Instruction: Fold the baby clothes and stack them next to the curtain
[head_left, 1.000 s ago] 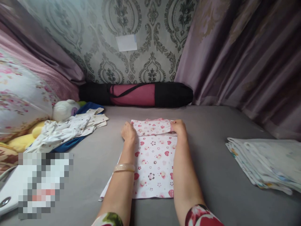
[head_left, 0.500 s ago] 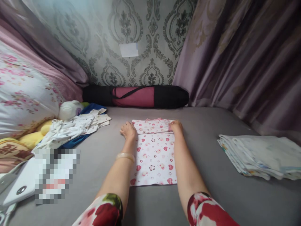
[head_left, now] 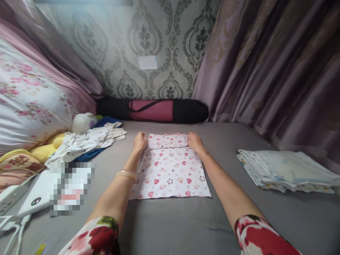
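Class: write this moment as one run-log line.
printed cloth: far end folded over; left hand: by its far left corner; right hand: at its far right corner; folded stack: right

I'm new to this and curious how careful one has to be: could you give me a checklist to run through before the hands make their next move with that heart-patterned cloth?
1. Patterned cloth spread flat on the grey sheet: ok, the near part lies smooth.
2. Folded band lying across the far end: ok.
3. Right hand at the band's right end: ok.
4. Left hand gripping the band's left end: cannot tell; it is beside that end, fingertips hidden.
5. Clothes pile and cloth stack apart from the patterned cloth: ok.
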`<state>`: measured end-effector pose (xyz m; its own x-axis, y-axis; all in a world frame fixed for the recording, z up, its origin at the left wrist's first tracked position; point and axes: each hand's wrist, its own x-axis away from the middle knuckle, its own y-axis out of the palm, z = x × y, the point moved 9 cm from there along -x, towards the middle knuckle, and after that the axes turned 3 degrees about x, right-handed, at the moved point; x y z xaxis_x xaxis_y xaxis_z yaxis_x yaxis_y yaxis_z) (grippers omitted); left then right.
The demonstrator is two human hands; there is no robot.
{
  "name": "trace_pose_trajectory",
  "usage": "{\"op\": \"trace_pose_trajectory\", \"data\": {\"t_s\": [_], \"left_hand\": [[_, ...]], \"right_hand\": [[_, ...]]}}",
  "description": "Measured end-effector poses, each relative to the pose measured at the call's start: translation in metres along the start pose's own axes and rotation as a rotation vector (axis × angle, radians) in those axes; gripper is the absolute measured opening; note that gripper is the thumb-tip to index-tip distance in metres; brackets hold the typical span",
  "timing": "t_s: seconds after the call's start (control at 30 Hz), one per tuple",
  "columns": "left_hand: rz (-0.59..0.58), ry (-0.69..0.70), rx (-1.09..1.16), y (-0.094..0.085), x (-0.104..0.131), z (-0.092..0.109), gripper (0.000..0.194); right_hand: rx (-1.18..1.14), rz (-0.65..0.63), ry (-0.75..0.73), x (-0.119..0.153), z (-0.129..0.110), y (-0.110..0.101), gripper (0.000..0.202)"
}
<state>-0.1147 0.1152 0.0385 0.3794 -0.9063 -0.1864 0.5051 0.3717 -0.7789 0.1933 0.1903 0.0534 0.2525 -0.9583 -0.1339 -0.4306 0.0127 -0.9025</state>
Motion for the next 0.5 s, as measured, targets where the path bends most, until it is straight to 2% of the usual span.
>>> {"op": "trace_pose_trajectory", "data": {"t_s": [0.07, 0.1, 0.2, 0.3, 0.5], "left_hand": [[-0.015, 0.105, -0.100, 0.015, 0.007, 0.028, 0.026], [-0.045, 0.183, -0.124, 0.026, 0.012, 0.045, 0.027], [-0.108, 0.345, -0.189, 0.057, 0.025, 0.076, 0.028], [-0.100, 0.430, -0.337, 0.073, 0.031, 0.080, 0.037], [-0.117, 0.373, -0.440, 0.079, 0.029, 0.061, 0.051]], "right_hand": [[0.115, -0.040, -0.238, 0.010, -0.048, 0.019, 0.046], [0.159, -0.062, -0.312, 0.015, -0.067, 0.030, 0.048], [0.231, -0.132, -0.446, 0.027, -0.104, 0.061, 0.054], [0.239, -0.176, -0.450, 0.030, -0.110, 0.077, 0.057], [0.206, -0.241, -0.379, 0.026, -0.098, 0.083, 0.058]]}}
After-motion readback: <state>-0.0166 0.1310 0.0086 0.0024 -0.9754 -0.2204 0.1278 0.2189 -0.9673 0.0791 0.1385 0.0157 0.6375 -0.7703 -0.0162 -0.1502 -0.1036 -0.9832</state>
